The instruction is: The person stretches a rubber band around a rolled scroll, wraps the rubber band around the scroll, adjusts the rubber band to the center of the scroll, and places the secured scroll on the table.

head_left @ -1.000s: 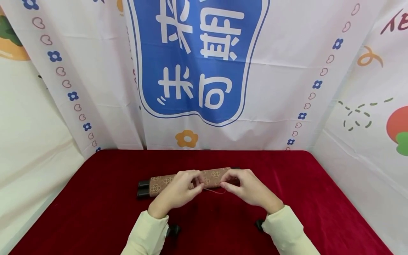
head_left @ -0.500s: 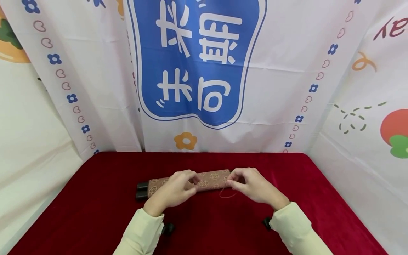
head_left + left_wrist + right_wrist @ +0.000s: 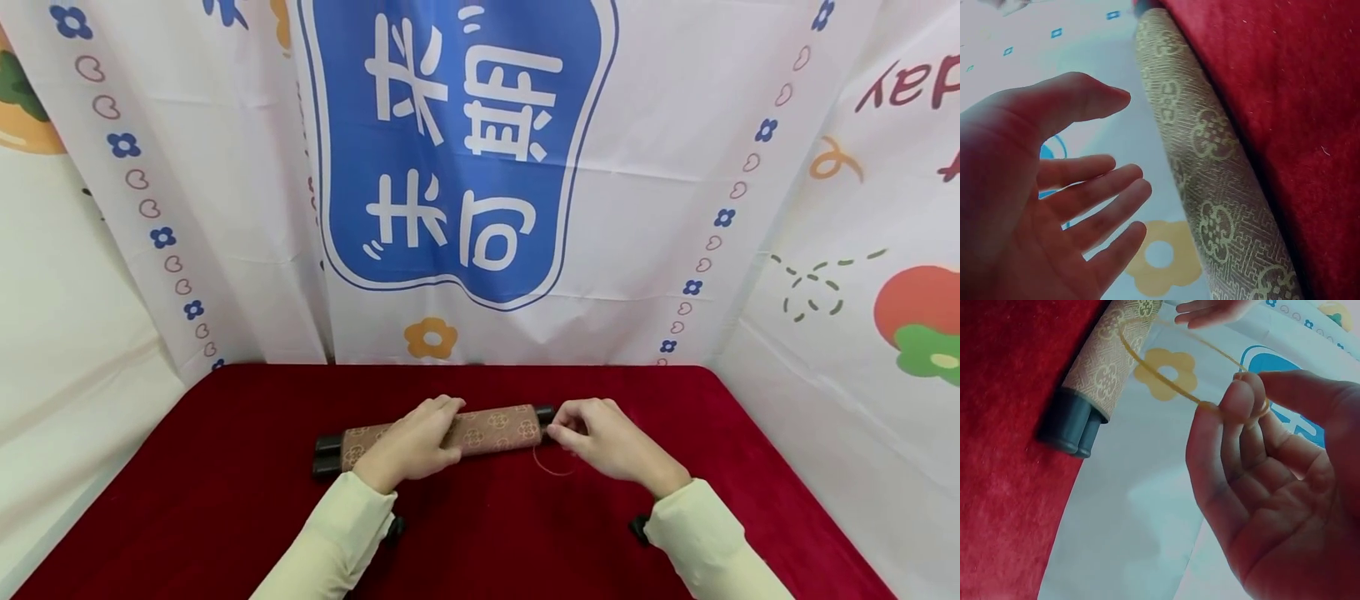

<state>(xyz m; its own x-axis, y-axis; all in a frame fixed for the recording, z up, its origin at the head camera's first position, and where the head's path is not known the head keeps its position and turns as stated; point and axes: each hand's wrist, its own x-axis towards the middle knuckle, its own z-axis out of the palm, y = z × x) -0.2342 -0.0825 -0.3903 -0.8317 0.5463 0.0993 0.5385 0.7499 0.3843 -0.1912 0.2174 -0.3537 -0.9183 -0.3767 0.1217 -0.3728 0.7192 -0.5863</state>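
A scroll in brown brocade with pale flower patterns, rolled on two black rods, lies slightly slanted on the red cloth. My left hand is over its left part; the left wrist view shows the fingers relaxed and apart, with nothing between thumb and fingers. Near the scroll's right end, my right hand pinches a thin elastic band between thumb and fingertips. In the right wrist view the band hangs as a loose loop beside the black rod ends, not around the scroll.
Red velvety cloth covers the table. Behind it hangs a white printed curtain with a blue panel, and similar white sheets flank both sides. A dark strap piece is at the right wrist.
My right hand has moved right with the band, toward the scroll's right end. The left hand no longer holds the band's other side and has lowered over the scroll, its fingers straighter.
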